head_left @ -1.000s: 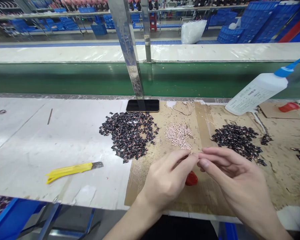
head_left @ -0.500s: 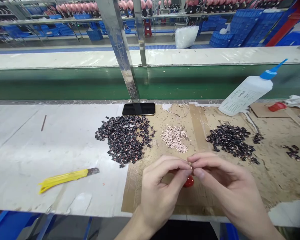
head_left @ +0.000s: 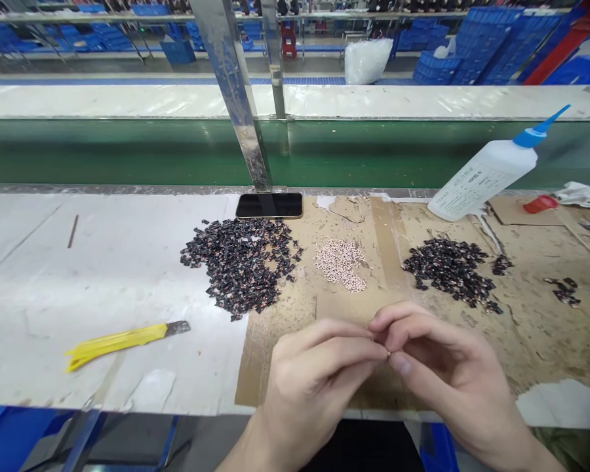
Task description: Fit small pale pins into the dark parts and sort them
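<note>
My left hand [head_left: 319,373] and my right hand [head_left: 452,367] meet at the fingertips over the cardboard, both pinched closed. Between the fingertips a tiny pale speck shows, too small to name; the fingers cover most of what is held. Just beyond them lies a heap of small pinkish metal pieces [head_left: 341,263]. A large pile of small black pieces [head_left: 240,262] spreads to the left, and a smaller pile of similar black pieces [head_left: 450,270] lies to the right.
A white glue-type bottle [head_left: 482,177] with a blue nozzle leans at the back right, near a red cap [head_left: 541,204]. A phone [head_left: 269,205] lies by the metal post [head_left: 240,98]. At left is a yellow utility knife [head_left: 122,342] with its blade out.
My left fingertips have shifted slightly right and down, closer against the right ones. The red rounded object seen beneath the fingers earlier no longer shows. The view has tilted down slightly.
</note>
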{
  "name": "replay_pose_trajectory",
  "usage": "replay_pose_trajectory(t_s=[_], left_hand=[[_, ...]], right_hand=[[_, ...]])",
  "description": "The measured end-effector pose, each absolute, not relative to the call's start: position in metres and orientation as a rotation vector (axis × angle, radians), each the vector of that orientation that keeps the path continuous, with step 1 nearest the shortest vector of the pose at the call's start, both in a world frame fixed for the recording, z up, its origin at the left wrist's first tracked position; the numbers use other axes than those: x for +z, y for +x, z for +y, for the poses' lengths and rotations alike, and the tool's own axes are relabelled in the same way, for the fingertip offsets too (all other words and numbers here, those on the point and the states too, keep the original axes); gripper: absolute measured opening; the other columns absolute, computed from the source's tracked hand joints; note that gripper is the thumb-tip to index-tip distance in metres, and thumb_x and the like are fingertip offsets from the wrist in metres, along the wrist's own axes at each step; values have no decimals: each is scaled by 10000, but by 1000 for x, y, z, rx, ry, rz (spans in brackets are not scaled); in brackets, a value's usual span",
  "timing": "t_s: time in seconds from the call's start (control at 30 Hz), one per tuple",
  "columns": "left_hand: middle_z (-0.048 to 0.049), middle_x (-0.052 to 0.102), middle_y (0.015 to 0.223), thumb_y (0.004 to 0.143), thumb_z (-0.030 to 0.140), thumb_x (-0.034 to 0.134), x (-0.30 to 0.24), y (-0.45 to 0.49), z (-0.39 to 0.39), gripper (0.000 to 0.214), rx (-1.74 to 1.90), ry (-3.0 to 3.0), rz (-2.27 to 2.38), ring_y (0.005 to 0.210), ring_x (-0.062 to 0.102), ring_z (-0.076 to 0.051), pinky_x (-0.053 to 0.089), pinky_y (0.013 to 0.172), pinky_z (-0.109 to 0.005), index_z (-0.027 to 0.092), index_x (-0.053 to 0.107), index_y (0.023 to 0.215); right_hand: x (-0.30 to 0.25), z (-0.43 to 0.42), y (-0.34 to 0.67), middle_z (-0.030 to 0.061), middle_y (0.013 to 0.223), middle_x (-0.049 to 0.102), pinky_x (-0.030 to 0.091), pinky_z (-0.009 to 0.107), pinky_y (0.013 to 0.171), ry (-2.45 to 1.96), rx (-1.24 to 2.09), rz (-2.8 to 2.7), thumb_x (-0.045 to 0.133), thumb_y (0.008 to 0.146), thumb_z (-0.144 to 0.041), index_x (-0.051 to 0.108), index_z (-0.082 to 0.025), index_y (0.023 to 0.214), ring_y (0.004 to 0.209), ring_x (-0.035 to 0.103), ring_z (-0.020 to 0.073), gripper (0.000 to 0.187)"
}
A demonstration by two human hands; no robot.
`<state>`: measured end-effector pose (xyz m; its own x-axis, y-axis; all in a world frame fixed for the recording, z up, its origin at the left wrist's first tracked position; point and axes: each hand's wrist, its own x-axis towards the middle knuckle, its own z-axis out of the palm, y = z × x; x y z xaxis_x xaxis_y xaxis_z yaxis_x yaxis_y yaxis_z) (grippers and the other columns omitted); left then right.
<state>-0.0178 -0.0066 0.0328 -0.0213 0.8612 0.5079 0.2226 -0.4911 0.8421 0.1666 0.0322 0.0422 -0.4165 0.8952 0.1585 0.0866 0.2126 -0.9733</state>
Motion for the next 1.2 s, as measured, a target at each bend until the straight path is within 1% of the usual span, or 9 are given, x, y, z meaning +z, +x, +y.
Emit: replay_pose_trajectory(t_s=[0.17,0.3,0.4,0.53,0.6,0.73,0.9,1.03,1.2], left_hand=[[-114,808,881,855,-18,758,21,-10,-16,133,1552,1788,1165,792,794,-155,636,803,-173,88,808,920],[-128,820,914,862,-20,751,10,-1,-25,150,1562,1767,1152,814,802,-166,644,806,-186,76,804,964],[-77,829,914,848,-4,777,8,-5,-30,175,1496,1588,1303,801,792,-137,629,797,-155,112,797,978],[25,814,893,857,44,781,7,-19,-35,192,1414,1336,1559,750,750,-84,605,740,-120,216,806,938],[38,806,903,873,68,768,6,-25,-36,196,1385,1311,1622,762,743,-88,607,736,-136,246,810,946],[25,800,972,895,87,743,4,-29,-39,227,1352,1307,1672,842,749,-115,614,767,-173,270,816,1008],[9,775,1047,920,111,723,4,-31,-40,254,1339,1300,1694,884,734,-113,606,793,-169,283,820,1079],[4,760,1041,918,103,719,4,-32,-40,266,1331,1293,1707,889,727,-110,599,783,-154,283,825,1083],[14,747,1019,920,141,731,5,-31,-39,241,1337,1256,1701,844,711,-93,595,801,-142,297,831,1075]], right_hand=[[34,18,163,6,942,729,604,122,806,-964,1258,-1624,689,905,-153,699,-255,841,892,742,108,121],[23,8,169,3,892,710,597,115,770,-1015,1174,-1623,666,898,-151,661,-242,810,846,730,104,126],[12,5,183,7,922,698,581,128,807,-1095,1015,-1738,659,904,-127,654,-244,821,879,711,105,144],[-1,5,200,32,1053,692,545,203,890,-1214,786,-1945,684,900,-114,668,-246,894,979,693,135,133],[-4,5,200,40,1083,690,548,242,876,-1211,694,-2032,691,887,-105,667,-241,916,976,697,152,141],[-3,7,190,60,1093,703,574,324,864,-1168,519,-2143,699,854,-78,666,-228,950,959,707,196,181],[-3,11,184,84,1114,702,579,397,881,-1138,480,-2186,699,843,-62,661,-222,996,971,701,231,225],[-5,10,185,91,1134,696,561,398,909,-1134,474,-2202,709,836,-51,660,-218,1003,1000,687,228,241],[-6,11,183,92,1144,691,542,386,930,-1110,456,-2223,715,826,-41,658,-206,1007,1003,683,220,251]])
